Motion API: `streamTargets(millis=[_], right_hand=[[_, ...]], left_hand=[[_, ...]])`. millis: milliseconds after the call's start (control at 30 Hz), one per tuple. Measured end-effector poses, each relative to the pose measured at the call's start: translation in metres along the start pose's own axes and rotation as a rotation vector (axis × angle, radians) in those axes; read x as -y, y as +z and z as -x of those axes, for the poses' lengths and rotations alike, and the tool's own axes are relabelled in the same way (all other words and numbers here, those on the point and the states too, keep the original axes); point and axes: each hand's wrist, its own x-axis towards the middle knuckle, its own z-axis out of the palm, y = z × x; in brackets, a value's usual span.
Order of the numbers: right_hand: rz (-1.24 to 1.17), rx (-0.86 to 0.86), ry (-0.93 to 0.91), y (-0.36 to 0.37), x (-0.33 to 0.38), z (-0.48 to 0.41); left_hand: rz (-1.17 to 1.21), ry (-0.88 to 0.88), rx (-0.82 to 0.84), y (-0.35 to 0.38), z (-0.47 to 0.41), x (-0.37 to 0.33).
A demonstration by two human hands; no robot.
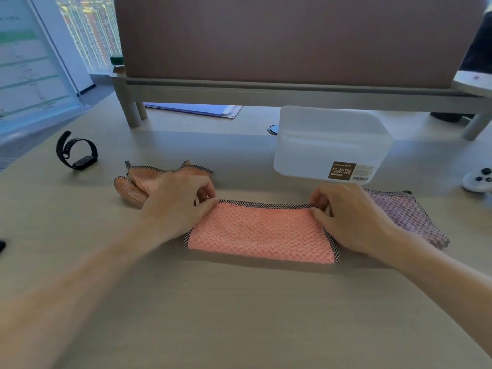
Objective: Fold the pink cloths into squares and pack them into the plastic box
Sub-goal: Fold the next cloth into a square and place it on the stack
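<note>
A pink cloth [262, 231] with a black-and-white checked hem lies folded in half as a wide strip on the desk in front of me. My left hand [181, 206] pinches its far left corner, and my right hand [346, 217] pinches its far right corner. A second pink cloth [141, 182] lies crumpled behind my left hand. A paler pink cloth [407, 217] lies flat to the right, partly under my right hand. The translucent plastic box [330, 145] stands behind the strip at the right, open at the top, with nothing visible inside.
A black wristband [77, 151] rests at the far left of the desk. A monitor riser [266, 89] spans the back, with blue papers [197, 109] under it. A white controller [478, 179] sits at the right edge.
</note>
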Motion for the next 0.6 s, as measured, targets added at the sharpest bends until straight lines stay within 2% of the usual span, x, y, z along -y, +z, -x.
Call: streamTargets(millis=[200,500,600], right_hand=[[0.027,-0.044,0.010,-0.003,0.002,-0.001],[0.083,0.044,0.073,0.001,0.009,-0.003],[0.214,0.046,0.061,-0.003,0.021,0.000]], left_hand=[[0.044,0.013,-0.034,-0.002,0.000,0.003],[-0.129,0.030,-0.027,0.008,0.002,-0.003],[-0.157,0.023,0.021,0.007,0.002,-0.004]])
